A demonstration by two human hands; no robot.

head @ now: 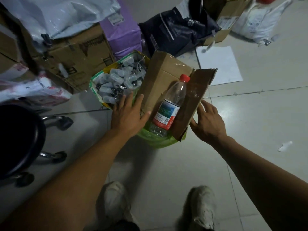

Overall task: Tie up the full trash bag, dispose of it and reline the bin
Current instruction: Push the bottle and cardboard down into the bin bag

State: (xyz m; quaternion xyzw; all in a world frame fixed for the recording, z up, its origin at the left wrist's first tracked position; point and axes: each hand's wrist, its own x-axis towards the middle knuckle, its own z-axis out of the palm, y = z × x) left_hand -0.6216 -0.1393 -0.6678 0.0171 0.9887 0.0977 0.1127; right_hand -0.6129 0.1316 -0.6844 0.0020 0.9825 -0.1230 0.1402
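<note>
A green trash bag stands on the tiled floor, stuffed with flattened cardboard and a clear plastic bottle with a red cap. My left hand lies flat with fingers spread against the left side of the cardboard. At the right edge of the brown cardboard flap, my right hand touches it with relaxed, slightly bent fingers. Most of the bag and the bin under it are hidden by the contents.
A woven bag of small clear plastic cases sits left of the trash bag. Cardboard boxes, purple and dark parcels stand behind. A wheeled black stool is at left. A white sheet lies on the floor. My shoes are below.
</note>
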